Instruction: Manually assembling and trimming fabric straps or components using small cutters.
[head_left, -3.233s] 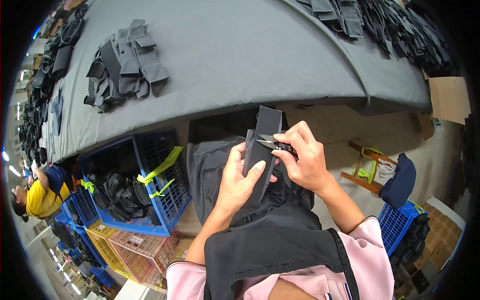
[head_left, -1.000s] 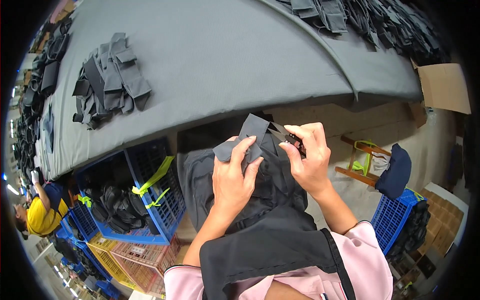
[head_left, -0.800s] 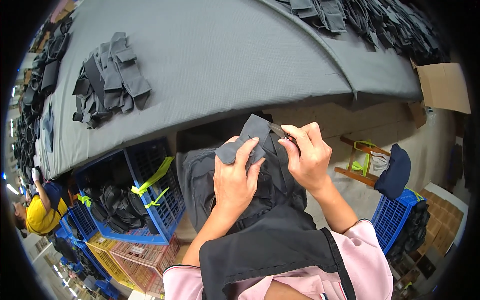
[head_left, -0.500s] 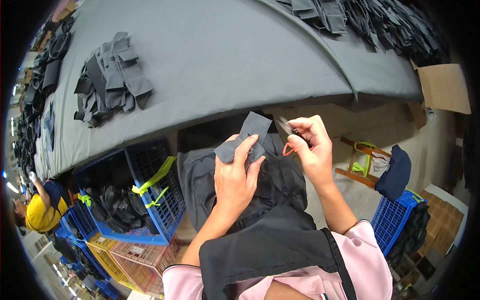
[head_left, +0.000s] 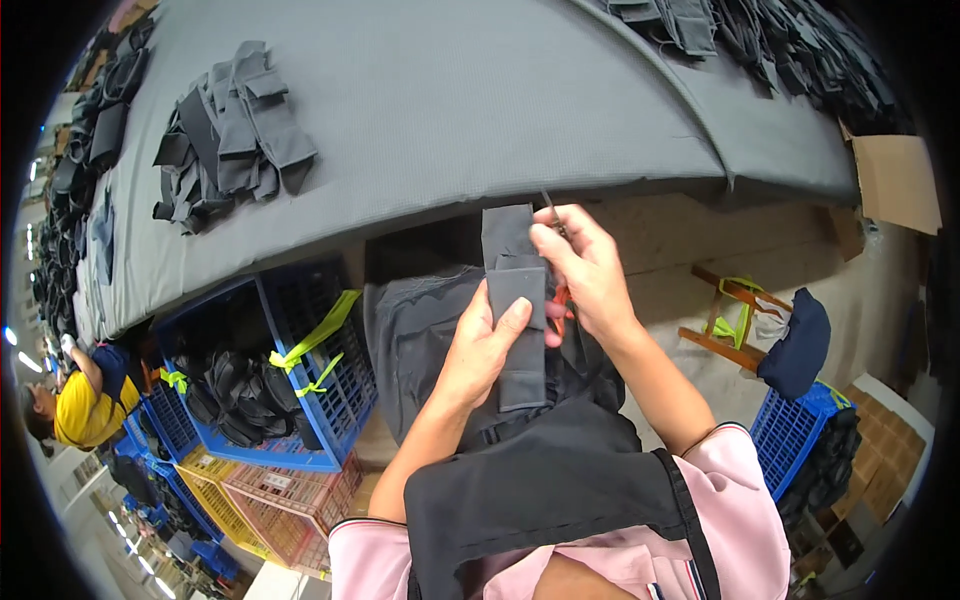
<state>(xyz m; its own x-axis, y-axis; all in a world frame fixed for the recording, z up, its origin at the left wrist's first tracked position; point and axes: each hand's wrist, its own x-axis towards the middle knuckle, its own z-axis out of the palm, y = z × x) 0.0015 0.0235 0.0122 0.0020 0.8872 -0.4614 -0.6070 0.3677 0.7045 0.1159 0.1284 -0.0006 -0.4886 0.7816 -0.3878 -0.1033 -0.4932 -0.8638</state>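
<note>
Dark grey strip in my left hand, snips in my right.
Left hand (head_left: 478, 350) is clamped on the folded strip (head_left: 516, 282), thumb flat on the front, fingertips showing past its right edge. Right hand (head_left: 585, 262) is closed round the snips (head_left: 551, 212), blade up, red loop hanging below the palm, thumb just beside the strip's upper part; can't tell if they touch, or if the blades are apart. Strip sits upright over my lap, upper end just beside the desk (head_left: 450, 120) near edge. More strips (head_left: 232, 135) lie piled by that edge, toward its left end. Step, my read: steadying and checking the strip between snips. Any next cut calls for a firm left pinch, blades turned to the edge, fingertips clear.
</note>
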